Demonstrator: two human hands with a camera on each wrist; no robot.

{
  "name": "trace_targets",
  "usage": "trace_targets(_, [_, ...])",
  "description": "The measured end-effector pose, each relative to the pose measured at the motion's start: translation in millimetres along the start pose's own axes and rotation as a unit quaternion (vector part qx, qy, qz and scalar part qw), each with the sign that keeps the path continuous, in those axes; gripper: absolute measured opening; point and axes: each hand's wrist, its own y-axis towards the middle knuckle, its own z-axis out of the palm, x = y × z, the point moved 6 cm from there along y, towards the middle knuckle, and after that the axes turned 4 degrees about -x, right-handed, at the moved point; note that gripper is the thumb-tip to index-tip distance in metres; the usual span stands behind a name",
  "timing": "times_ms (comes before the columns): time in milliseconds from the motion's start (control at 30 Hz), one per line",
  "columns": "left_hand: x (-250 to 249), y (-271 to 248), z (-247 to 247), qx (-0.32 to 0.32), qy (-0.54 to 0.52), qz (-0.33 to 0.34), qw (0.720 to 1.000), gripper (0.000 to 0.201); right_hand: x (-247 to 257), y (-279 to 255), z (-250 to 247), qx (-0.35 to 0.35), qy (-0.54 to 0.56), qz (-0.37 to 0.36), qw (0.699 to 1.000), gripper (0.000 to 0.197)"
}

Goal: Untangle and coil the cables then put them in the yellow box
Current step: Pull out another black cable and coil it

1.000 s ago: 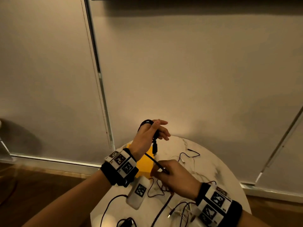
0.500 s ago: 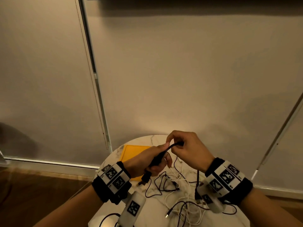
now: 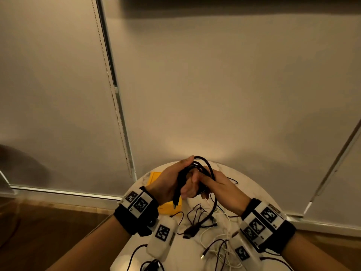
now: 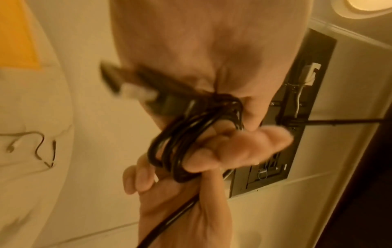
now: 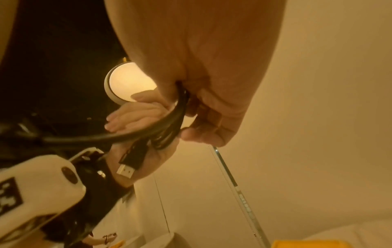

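Black cable (image 3: 203,169), glossy round loops, gripped by left hand (image 3: 168,184) and right hand (image 3: 220,186) over marbled desk (image 3: 252,190).

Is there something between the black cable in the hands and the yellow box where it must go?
Nothing visible blocks the way. The left hand and right hand grip the black cable in loops above the table. The yellow box lies just below and left of the hands, partly hidden by the left wrist.
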Motion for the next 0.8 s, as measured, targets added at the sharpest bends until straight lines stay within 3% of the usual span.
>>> trace_targets(67, [-3, 2, -11, -0.1, 0.087, 0.042, 0.99, 0.05, 0, 0, -3, -0.019, -0.045, -0.022, 0.999, 0.028])
trace_targets(133, [-6, 2, -18, -0.142, 0.128, 0.071, 0.979, 0.041, 0, -1, -7, -0.041, -0.082, -0.019, 0.996, 0.029])
trace_targets(267, [-13, 3, -13, -0.114, 0.203, 0.056, 0.971, 0.032, 0, -3, -9, -0.028, -0.095, 0.016, 0.995, 0.029])
trace_targets(400, [-38, 3, 1, -0.082, 0.426, 0.089, 0.896, 0.029, 5, -5, -8, 0.025, -0.129, 0.023, 0.991, 0.032])
trace_targets(467, [-44, 3, 5, -0.083, 0.464, 0.096, 0.876, 0.031, 10, -4, -5, 0.034, -0.136, 0.019, 0.99, 0.034])
trace_targets(600, [-36, 5, 3, -0.13, 0.259, 0.076, 0.954, 0.024, 18, 2, -6, 0.014, -0.098, 0.006, 0.995, 0.025])
trace_targets(733, [-30, 3, -17, -0.208, 0.116, 0.121, 0.964, 0.023, 15, 3, -20, -0.067, 0.028, -0.003, 0.997, 0.025])
trace_targets(800, [-23, 0, -32, -0.247, 0.053, 0.117, 0.961, 0.025, 7, 1, -23, -0.092, 0.037, -0.009, 0.995, 0.016])
